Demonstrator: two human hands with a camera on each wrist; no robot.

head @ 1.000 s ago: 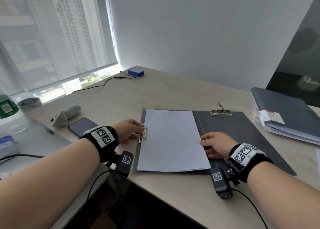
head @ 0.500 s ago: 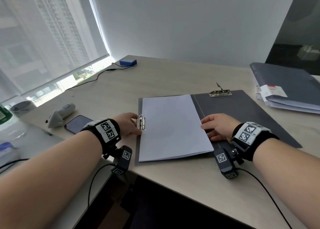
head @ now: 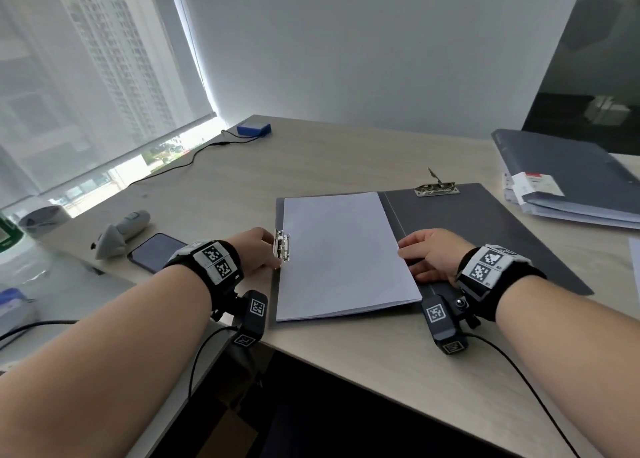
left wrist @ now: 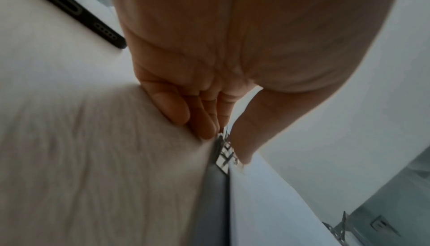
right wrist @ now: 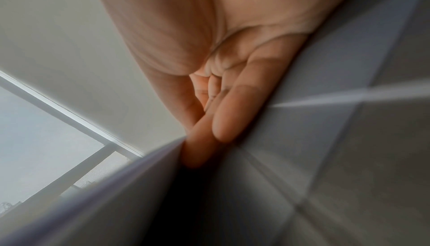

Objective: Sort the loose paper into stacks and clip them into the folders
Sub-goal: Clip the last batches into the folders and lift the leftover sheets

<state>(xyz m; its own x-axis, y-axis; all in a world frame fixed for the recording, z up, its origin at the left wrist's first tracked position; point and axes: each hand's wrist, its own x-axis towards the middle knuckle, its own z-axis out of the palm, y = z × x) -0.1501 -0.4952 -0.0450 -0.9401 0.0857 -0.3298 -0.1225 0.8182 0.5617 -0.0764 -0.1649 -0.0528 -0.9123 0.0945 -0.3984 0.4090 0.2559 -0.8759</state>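
An open grey folder (head: 485,229) lies flat on the desk. A stack of white paper (head: 343,253) covers its left half. My left hand (head: 258,249) is at the metal clip (head: 282,245) on the stack's left edge, thumb over the clip (left wrist: 224,153), fingertips (left wrist: 204,130) against its outer side on the desk. My right hand (head: 427,253) rests on the folder's spine and pinches the stack's right edge, with fingertips (right wrist: 197,156) tucked under the sheets (right wrist: 116,185). A second clip (head: 437,189) stands with its lever raised at the top of the bare right half.
Closed grey folders with papers (head: 568,180) are piled at the far right, a loose white sheet (head: 636,260) beside them. A phone (head: 156,249) and a grey device (head: 121,230) lie left of my left hand. A blue box (head: 254,129) with a cable sits at the back.
Both hands stay at the same spots on the clip and the stack's edge. Only the head view has shifted, so the folder sits lower and more central.
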